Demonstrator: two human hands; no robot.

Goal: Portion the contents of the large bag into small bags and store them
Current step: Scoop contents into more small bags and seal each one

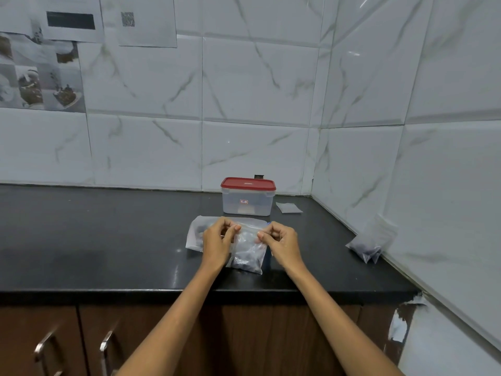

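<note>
A small clear bag [248,253] with dark contents hangs between my hands above the black counter [108,240]. My left hand [218,241] pinches its top left edge and my right hand [282,242] pinches its top right edge. Behind it lies the large clear bag [196,232], flat on the counter, partly hidden by my hands. A clear container with a red lid [247,196] stands shut at the back. Filled small bags [370,241] lean against the right wall. An empty small bag [288,207] lies beside the container.
Tiled walls close the counter at the back and right, meeting in a corner. Paper sheets [81,20] hang on the back wall at upper left. Wooden cabinet doors with metal handles [104,348] sit below the counter's front edge.
</note>
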